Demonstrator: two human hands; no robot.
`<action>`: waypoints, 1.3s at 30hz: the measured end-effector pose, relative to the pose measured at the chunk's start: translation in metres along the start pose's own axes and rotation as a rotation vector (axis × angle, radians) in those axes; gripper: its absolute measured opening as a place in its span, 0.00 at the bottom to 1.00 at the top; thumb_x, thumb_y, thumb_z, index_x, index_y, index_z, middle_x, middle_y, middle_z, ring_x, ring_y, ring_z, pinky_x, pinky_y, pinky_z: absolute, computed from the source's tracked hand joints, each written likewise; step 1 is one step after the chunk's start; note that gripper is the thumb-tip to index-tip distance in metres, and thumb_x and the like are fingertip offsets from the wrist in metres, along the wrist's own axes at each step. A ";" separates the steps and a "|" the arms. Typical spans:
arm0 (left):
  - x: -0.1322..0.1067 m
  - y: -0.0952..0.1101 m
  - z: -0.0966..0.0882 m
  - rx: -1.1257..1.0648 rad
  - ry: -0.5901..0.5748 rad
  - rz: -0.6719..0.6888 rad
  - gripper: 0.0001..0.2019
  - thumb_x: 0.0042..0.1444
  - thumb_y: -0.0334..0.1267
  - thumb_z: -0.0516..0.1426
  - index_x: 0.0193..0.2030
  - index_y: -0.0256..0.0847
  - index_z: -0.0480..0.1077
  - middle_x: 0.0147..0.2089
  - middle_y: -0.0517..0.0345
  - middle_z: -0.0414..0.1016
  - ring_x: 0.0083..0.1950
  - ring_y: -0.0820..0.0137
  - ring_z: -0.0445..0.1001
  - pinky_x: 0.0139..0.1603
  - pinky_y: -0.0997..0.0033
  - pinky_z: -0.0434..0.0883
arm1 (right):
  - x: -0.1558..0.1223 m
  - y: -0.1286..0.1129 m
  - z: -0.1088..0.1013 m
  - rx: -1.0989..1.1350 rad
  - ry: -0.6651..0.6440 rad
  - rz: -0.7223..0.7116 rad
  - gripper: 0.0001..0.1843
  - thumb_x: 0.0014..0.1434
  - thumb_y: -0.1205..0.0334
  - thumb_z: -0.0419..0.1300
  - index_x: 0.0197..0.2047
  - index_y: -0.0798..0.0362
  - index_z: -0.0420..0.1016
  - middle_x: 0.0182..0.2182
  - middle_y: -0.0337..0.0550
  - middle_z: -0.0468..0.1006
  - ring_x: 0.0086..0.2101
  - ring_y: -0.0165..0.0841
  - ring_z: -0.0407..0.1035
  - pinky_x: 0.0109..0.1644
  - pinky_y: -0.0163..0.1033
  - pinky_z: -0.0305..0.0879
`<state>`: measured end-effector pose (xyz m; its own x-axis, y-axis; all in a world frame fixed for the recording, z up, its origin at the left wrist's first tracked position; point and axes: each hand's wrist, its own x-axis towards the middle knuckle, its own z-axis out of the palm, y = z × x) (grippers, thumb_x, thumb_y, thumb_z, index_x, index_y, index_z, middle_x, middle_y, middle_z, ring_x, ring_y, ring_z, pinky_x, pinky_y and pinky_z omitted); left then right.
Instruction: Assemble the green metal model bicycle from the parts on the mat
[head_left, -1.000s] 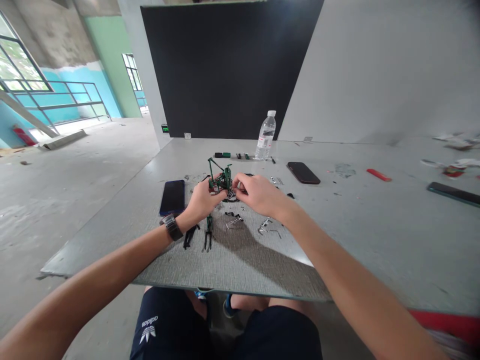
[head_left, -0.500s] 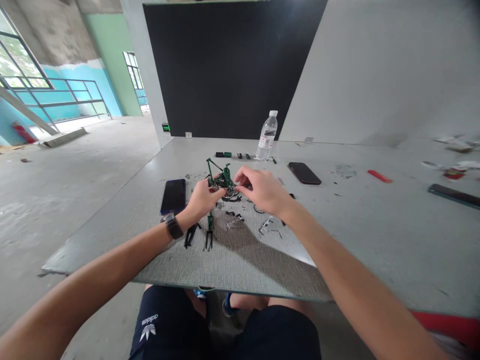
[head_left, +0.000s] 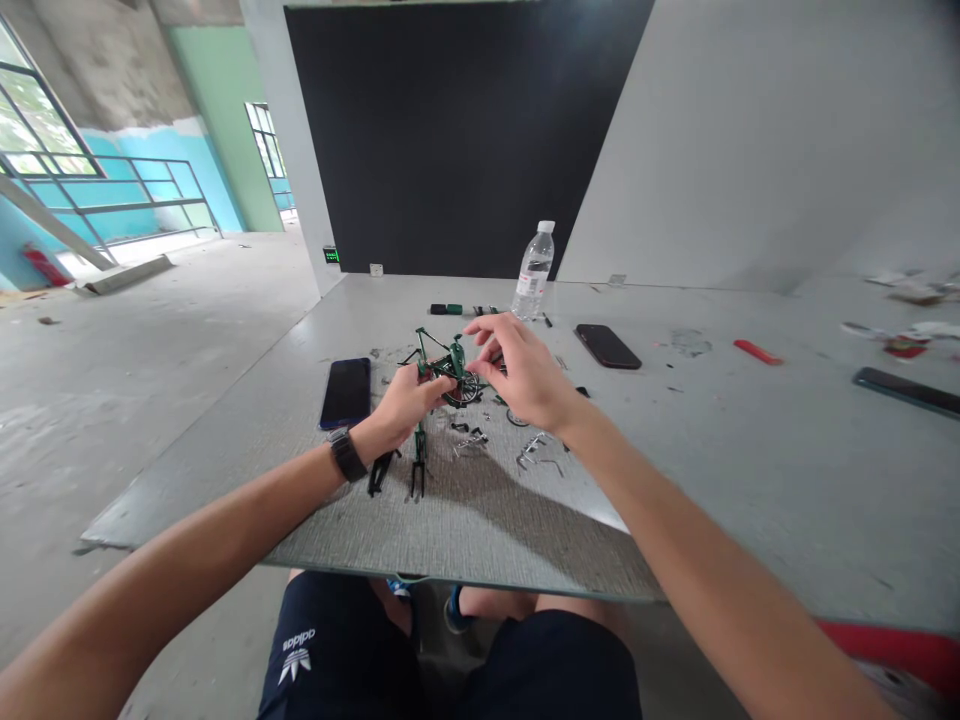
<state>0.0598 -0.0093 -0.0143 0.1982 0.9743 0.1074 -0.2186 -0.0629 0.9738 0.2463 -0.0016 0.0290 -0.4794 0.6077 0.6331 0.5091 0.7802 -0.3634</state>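
A small green model bicycle with a spoked wheel is held above the table by my left hand, thumb and fingers closed on the lower part of its frame. Just to its right is my right hand. Its index finger reaches toward the seat and its thumb is beside the wheel, with a gap between them. Whether the thumb touches the wheel is unclear. Below the hands lie a green fork-shaped part, a black part, and small silver parts. A loose wheel is partly covered by my right hand.
A dark phone lies left of my left hand, and another phone sits farther right. A plastic bottle stands at the back near a dark green marker-like object. A red object is on the right.
The model bicycle has tilted and shifted slightly right and down in my left hand. My right index finger has lifted away from the thumb, up toward the seat.
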 end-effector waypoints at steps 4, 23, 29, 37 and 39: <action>-0.004 0.007 0.005 -0.114 0.009 -0.076 0.03 0.51 0.31 0.64 0.29 0.36 0.74 0.32 0.55 0.77 0.36 0.71 0.74 0.41 0.69 0.69 | -0.001 0.001 0.007 0.056 0.084 -0.023 0.13 0.65 0.64 0.61 0.52 0.46 0.65 0.38 0.40 0.74 0.37 0.32 0.72 0.43 0.40 0.71; 0.000 -0.005 0.000 -0.296 -0.029 -0.210 0.07 0.48 0.27 0.68 0.34 0.32 0.77 0.34 0.55 0.80 0.36 0.73 0.77 0.46 0.68 0.72 | 0.000 -0.009 0.006 0.469 0.119 0.107 0.10 0.70 0.61 0.57 0.50 0.50 0.77 0.41 0.42 0.83 0.43 0.34 0.78 0.52 0.45 0.76; 0.000 -0.004 -0.001 -0.284 -0.043 -0.195 0.09 0.47 0.28 0.69 0.36 0.31 0.78 0.36 0.54 0.80 0.37 0.72 0.78 0.50 0.66 0.72 | 0.000 -0.008 0.006 0.480 0.109 0.088 0.09 0.69 0.60 0.58 0.50 0.50 0.77 0.42 0.42 0.83 0.44 0.34 0.78 0.54 0.45 0.76; -0.001 -0.001 0.000 -0.283 -0.042 -0.185 0.08 0.48 0.28 0.69 0.35 0.32 0.78 0.36 0.53 0.81 0.37 0.71 0.78 0.51 0.65 0.72 | -0.002 -0.014 0.004 0.433 0.096 0.094 0.11 0.70 0.56 0.56 0.53 0.49 0.71 0.42 0.43 0.82 0.43 0.34 0.78 0.52 0.45 0.75; -0.001 0.001 0.000 -0.277 -0.029 -0.194 0.08 0.47 0.28 0.69 0.35 0.32 0.78 0.36 0.53 0.82 0.37 0.71 0.78 0.49 0.66 0.72 | -0.002 -0.015 0.004 0.413 0.109 0.093 0.11 0.70 0.55 0.56 0.52 0.49 0.71 0.42 0.43 0.82 0.44 0.34 0.78 0.51 0.44 0.75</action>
<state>0.0590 -0.0105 -0.0139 0.2881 0.9554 -0.0650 -0.4243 0.1883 0.8857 0.2367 -0.0134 0.0303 -0.3557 0.6764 0.6449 0.2070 0.7299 -0.6514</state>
